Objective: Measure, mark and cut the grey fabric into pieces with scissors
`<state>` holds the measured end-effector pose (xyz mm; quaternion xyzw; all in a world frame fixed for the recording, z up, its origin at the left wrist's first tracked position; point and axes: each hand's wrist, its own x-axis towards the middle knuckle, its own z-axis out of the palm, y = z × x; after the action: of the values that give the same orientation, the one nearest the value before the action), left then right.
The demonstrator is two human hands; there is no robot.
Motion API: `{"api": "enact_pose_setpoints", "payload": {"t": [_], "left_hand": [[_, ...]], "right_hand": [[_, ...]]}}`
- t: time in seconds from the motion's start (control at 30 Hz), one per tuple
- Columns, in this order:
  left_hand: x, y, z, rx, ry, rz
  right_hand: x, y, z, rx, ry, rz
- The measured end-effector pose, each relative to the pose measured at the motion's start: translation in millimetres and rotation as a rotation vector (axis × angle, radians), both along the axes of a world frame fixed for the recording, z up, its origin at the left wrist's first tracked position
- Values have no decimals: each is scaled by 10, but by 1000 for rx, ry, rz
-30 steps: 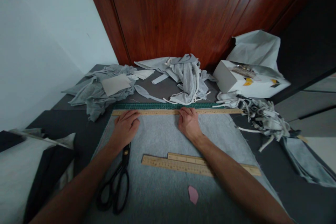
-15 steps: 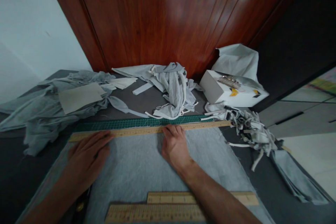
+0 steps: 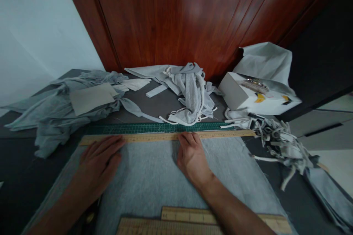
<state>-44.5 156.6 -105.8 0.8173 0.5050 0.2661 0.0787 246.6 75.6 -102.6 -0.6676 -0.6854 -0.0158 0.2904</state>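
Wooden ruler (image 3: pixel 151 137) flat along far edge of spread grey cloth (image 3: pixel 151 172).

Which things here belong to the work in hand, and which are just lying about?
Likely in the work:
long wooden ruler, under the left hand and right hand
grey cloth
green gridded mat
two nearer rulers, on the cloth

Apparently just lying about:
crumpled fabric, left
pale card on it
corded bundle, back
white box
heap of strips, right

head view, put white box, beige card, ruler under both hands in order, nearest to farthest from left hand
1. Ruler, under the left hand
2. Beige card, beyond the ruler, on gray cloth
3. White box, far right, at the back
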Motion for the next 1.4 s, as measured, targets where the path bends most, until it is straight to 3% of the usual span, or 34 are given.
{"api": "enact_pose_setpoints", "payload": {"t": [0.23, 0.63, 1.4], "left_hand": [[64, -103, 111, -8, 63, -26], [110, -196, 118, 26, 85, -24], [145, -246, 157, -2, 74, -20]], "right_hand": [[45, -31, -69, 68, -35, 31], [62, -76, -31, 117, -51, 76], [174, -78, -132, 138, -129, 73]]}}
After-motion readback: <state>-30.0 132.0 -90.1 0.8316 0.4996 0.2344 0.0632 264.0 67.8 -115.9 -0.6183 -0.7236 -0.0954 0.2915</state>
